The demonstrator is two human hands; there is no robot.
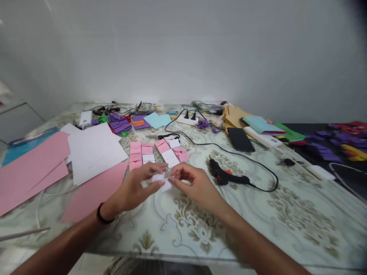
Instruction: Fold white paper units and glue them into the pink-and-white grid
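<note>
A small white paper piece (165, 185) is between my two hands, low over the table near the front. My right hand (192, 183) pinches its right side between thumb and fingertips. My left hand (137, 186) is at its left, with thumb and fingers stretched apart; the thumb overlaps the paper, and whether it presses on it I cannot tell. Just beyond my hands lie several folded pink paper pieces (135, 153) in rows, with a white piece (169, 157) among them.
White sheets (96, 151) and pink sheets (31, 168) cover the left side. A black glue gun (228, 175) lies to the right, its cord looping back toward a power strip (187, 120). A dark phone (240, 139) and scissors (169, 136) lie farther back.
</note>
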